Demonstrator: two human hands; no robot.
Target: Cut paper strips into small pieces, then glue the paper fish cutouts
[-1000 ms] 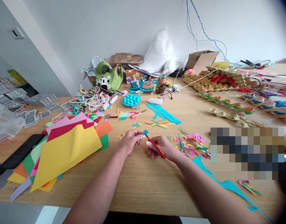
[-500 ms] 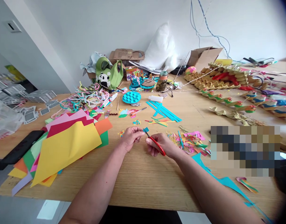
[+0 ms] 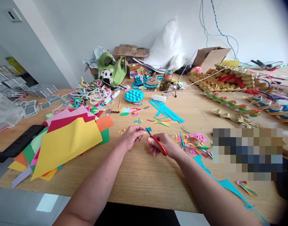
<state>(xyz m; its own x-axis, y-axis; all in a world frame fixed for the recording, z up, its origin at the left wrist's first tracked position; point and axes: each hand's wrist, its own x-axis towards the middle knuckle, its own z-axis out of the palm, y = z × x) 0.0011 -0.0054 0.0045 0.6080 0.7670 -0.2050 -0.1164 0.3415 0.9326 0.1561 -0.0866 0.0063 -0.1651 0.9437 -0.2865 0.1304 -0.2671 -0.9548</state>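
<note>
Between thumb and fingers, my left hand [image 3: 134, 137] pinches a small blue paper piece [image 3: 149, 129] near the middle of the table. My right hand [image 3: 161, 144] is closed on red-handled scissors [image 3: 160, 147], whose blades point up and left and meet the blue piece. Beyond my hands lie tiny cut bits [image 3: 138, 121], a few thin coloured strips [image 3: 159, 121] and wide blue strips [image 3: 168, 112]. Colourful paper scraps [image 3: 193, 141] are heaped beside my right wrist.
Coloured paper sheets [image 3: 68, 144] are stacked at the left. Behind them are pipe cleaners [image 3: 87, 94] and a green panda bag [image 3: 113, 70]. A blue plate [image 3: 133, 96], a jar [image 3: 166, 81] and egg cartons [image 3: 230, 78] stand farther back.
The view has shifted slightly, so the background objects sit a little differently. Both hands keep nearly the same pose, with the blue piece still at the scissor blades.
</note>
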